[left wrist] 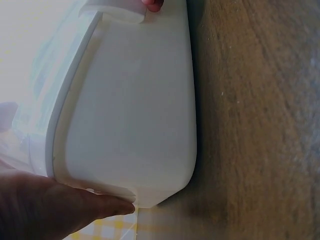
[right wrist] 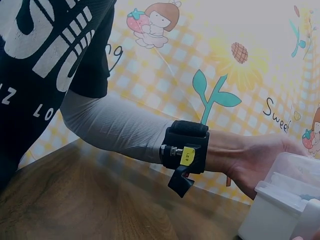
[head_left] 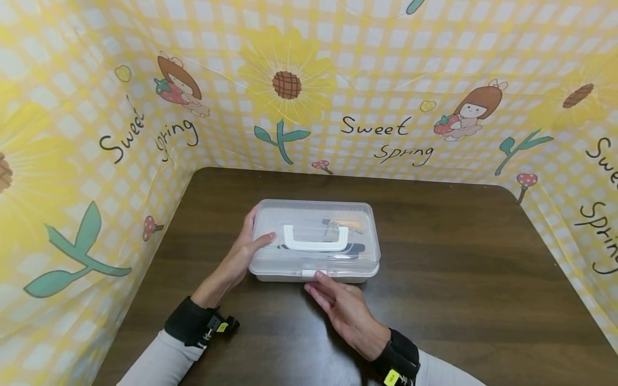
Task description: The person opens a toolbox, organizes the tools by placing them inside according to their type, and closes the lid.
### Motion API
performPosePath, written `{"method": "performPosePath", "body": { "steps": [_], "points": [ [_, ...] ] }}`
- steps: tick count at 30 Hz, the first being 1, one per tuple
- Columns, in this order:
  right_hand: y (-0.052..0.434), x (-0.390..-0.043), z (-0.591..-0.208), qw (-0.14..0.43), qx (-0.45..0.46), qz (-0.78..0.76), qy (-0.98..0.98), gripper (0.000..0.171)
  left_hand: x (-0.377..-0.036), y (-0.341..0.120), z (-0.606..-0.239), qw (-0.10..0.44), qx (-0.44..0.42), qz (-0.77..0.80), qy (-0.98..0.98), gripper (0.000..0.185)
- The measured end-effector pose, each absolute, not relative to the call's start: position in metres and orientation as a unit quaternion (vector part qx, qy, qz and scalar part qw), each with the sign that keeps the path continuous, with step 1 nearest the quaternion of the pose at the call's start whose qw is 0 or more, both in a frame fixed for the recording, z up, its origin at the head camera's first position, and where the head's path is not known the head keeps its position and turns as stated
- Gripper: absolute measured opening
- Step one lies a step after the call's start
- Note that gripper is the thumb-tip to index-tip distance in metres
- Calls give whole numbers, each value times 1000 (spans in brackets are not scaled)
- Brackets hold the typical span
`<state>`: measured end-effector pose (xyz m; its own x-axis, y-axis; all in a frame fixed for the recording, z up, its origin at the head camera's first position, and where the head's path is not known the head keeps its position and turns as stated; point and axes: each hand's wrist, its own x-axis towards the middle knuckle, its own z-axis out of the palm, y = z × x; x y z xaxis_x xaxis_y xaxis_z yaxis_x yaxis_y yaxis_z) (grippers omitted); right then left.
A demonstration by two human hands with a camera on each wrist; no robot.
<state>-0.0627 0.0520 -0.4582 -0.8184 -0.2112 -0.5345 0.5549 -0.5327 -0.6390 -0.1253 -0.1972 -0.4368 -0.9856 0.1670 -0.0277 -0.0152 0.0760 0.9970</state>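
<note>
One plastic box (head_left: 316, 241), two hands touching

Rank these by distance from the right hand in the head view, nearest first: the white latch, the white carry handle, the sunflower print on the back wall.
1. White latch: on the box's front edge, at the fingertips of the right hand.
2. White carry handle: on top of the clear lid, just beyond the latch.
3. Sunflower print: on the back wall, well past the box.
</note>
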Motion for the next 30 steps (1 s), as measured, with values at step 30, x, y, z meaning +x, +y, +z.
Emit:
{"method": "performPosePath", "body": {
  "steps": [30],
  "points": [
    [112,-61,-462,255,104,-790,548,55,-124,-206,-429,80,29,628,774,91]
  ]
}}
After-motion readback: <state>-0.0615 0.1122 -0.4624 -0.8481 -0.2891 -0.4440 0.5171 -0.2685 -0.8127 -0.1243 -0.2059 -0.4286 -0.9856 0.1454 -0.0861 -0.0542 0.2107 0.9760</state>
